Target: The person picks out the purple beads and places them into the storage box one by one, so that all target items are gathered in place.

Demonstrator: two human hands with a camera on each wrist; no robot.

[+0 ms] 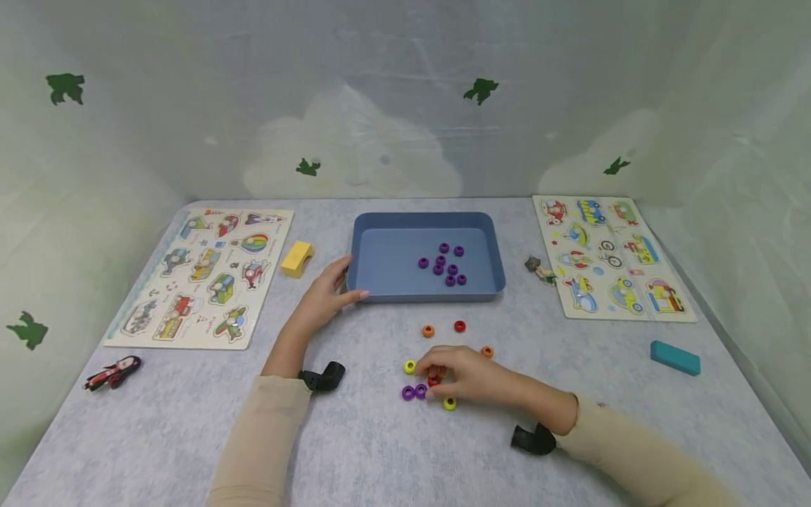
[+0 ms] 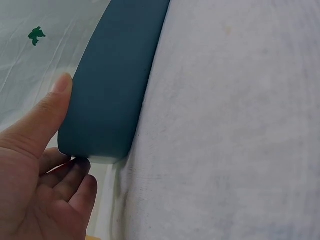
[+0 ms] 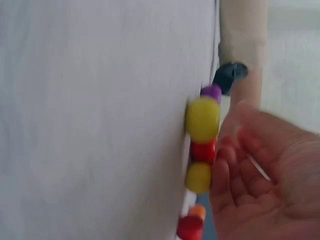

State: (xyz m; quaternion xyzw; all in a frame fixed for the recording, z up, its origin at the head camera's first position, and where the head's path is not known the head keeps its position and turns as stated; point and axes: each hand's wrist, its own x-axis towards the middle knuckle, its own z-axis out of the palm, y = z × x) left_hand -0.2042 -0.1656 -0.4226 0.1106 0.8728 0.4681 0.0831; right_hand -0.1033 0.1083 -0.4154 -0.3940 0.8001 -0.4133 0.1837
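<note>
A blue tray (image 1: 393, 264) with several purple beads (image 1: 440, 260) in its right half sits at the back middle. My left hand (image 1: 319, 299) holds its near left corner, the thumb at the near rim and the fingers at the left side. In the left wrist view that thumb presses the tray wall (image 2: 112, 85) and the fingers curl by the corner. Over a loose cluster of beads hovers my right hand (image 1: 469, 373), thumb and fingers apart. About it lie yellow beads (image 1: 450, 403), purple beads (image 1: 408, 393) and a red bead (image 3: 203, 151); the hand partly hides some.
Orange (image 1: 428, 331) and red (image 1: 460, 326) beads lie between tray and right hand. Picture puzzle boards (image 1: 209, 282) flank the tray. A yellow block (image 1: 296, 259), a teal block (image 1: 675, 358), a small doll (image 1: 114, 372) and a small figurine (image 1: 541, 270) are also on the table.
</note>
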